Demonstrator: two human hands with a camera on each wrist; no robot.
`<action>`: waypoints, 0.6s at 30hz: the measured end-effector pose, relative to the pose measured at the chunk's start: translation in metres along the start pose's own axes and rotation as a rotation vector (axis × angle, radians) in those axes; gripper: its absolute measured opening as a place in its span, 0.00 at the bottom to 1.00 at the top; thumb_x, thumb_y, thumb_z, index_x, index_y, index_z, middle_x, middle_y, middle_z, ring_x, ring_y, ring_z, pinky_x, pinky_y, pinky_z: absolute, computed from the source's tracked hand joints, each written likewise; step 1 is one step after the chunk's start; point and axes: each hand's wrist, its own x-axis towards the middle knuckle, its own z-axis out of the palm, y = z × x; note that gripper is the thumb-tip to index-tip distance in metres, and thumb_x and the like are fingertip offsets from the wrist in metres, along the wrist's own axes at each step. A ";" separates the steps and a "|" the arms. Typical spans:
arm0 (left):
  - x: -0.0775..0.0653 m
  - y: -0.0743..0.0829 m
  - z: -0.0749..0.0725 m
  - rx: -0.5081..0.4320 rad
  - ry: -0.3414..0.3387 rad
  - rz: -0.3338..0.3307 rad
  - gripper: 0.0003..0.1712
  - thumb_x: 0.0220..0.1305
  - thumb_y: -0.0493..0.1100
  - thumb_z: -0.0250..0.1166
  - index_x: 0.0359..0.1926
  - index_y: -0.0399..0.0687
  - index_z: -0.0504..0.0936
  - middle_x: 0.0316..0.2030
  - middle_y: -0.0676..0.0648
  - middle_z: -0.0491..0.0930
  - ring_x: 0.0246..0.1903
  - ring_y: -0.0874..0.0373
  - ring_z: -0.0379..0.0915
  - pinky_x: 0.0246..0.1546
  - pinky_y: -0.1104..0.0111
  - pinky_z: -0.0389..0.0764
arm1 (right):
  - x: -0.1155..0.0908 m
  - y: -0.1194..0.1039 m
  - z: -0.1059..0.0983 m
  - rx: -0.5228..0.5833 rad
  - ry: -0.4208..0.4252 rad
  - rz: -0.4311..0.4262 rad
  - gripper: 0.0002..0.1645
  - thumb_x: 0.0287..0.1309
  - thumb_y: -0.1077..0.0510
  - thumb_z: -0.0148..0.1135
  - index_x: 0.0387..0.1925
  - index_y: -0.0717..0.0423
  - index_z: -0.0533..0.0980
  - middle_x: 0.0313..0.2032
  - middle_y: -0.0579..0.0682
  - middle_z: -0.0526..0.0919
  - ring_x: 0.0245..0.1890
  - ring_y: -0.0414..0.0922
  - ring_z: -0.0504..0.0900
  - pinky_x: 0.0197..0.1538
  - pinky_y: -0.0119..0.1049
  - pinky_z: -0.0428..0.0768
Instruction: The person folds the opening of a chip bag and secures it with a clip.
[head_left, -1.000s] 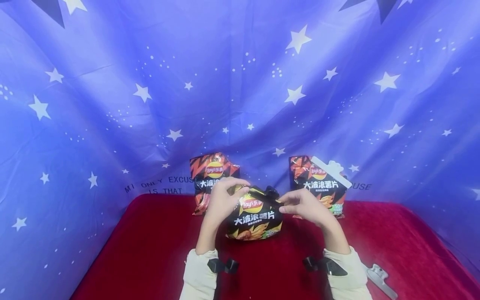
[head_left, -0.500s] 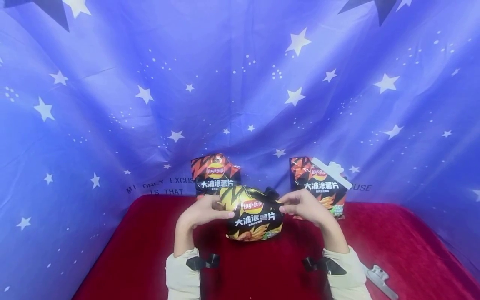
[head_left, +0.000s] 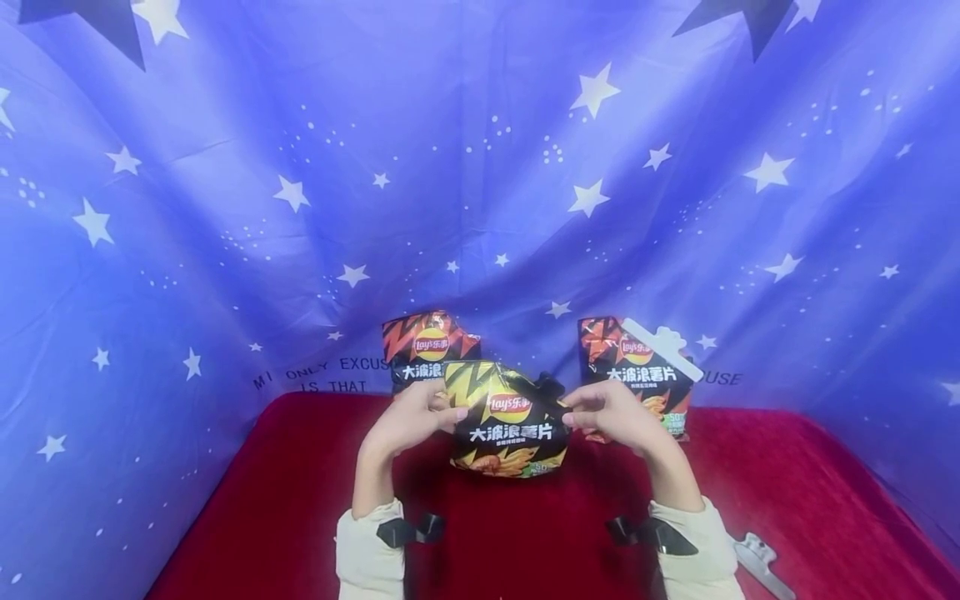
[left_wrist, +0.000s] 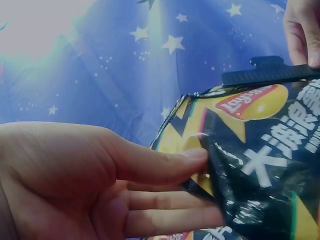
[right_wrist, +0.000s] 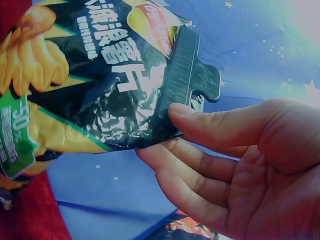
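Seemingly adjusting the black-and-yellow Lay's chip bag (head_left: pixel 510 454) at the head view's lower centre, the left hand (head_left: pixel 408 417) closely pinches its left edge, the right hand (head_left: pixel 613 408) its black clip's (right_wrist: pixel 182 70) end; the next move likely calls for steady support.

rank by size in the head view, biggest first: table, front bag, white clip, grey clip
1. Table
2. Front bag
3. White clip and grey clip: too alike to rank

A blue cloth backdrop (head_left: pixel 465 208) printed with white stars (head_left: pixel 596 90) and dots (head_left: pixel 553 153) hangs in folds behind and beside the red tabletop (head_left: pixel 787 467). Dark lettering (head_left: pixel 366 364) runs low across the cloth; both wrist views show bright glare (left_wrist: pixel 40 35).
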 end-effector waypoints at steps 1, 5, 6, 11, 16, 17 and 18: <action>0.001 0.002 0.001 -0.010 0.021 0.003 0.17 0.66 0.37 0.68 0.31 0.43 0.65 0.18 0.50 0.71 0.32 0.52 0.87 0.27 0.69 0.71 | -0.001 -0.001 -0.001 -0.004 0.006 -0.001 0.16 0.58 0.66 0.70 0.47 0.71 0.82 0.31 0.60 0.89 0.23 0.37 0.80 0.24 0.33 0.79; 0.003 0.008 0.007 -0.043 0.112 0.006 0.15 0.65 0.38 0.70 0.34 0.40 0.69 0.23 0.46 0.83 0.30 0.52 0.87 0.29 0.66 0.78 | -0.006 -0.004 -0.007 -0.012 0.029 -0.006 0.19 0.59 0.65 0.69 0.50 0.72 0.81 0.31 0.61 0.88 0.22 0.38 0.80 0.22 0.36 0.79; 0.004 0.010 0.009 -0.045 0.139 0.002 0.14 0.64 0.39 0.71 0.37 0.38 0.72 0.26 0.44 0.85 0.30 0.52 0.88 0.30 0.65 0.80 | -0.007 -0.004 -0.008 -0.014 0.038 -0.013 0.19 0.60 0.65 0.68 0.51 0.73 0.81 0.32 0.61 0.89 0.22 0.38 0.81 0.24 0.36 0.80; 0.009 0.016 0.019 -0.052 0.283 -0.010 0.22 0.62 0.43 0.73 0.54 0.38 0.81 0.37 0.40 0.89 0.36 0.52 0.88 0.39 0.61 0.85 | -0.010 -0.006 -0.014 -0.004 0.140 -0.036 0.18 0.61 0.65 0.68 0.50 0.73 0.81 0.41 0.66 0.88 0.25 0.38 0.83 0.26 0.38 0.83; 0.015 0.022 0.032 -0.178 0.390 0.051 0.25 0.60 0.41 0.74 0.58 0.37 0.83 0.46 0.35 0.88 0.46 0.45 0.86 0.48 0.56 0.86 | -0.011 -0.010 -0.015 0.023 0.323 -0.003 0.20 0.61 0.62 0.69 0.52 0.72 0.81 0.45 0.67 0.87 0.30 0.37 0.85 0.33 0.35 0.85; 0.017 0.022 0.035 -0.218 0.409 0.074 0.25 0.60 0.40 0.74 0.58 0.36 0.83 0.47 0.34 0.87 0.47 0.43 0.86 0.49 0.55 0.86 | -0.011 -0.011 -0.015 0.030 0.359 0.009 0.21 0.61 0.62 0.70 0.52 0.71 0.81 0.45 0.67 0.87 0.30 0.36 0.85 0.35 0.33 0.84; 0.019 0.023 0.038 -0.258 0.428 0.101 0.25 0.60 0.38 0.73 0.57 0.35 0.83 0.49 0.32 0.86 0.48 0.42 0.85 0.50 0.55 0.86 | -0.011 -0.012 -0.015 0.038 0.392 0.022 0.21 0.62 0.61 0.70 0.53 0.71 0.81 0.45 0.66 0.88 0.30 0.36 0.85 0.36 0.32 0.84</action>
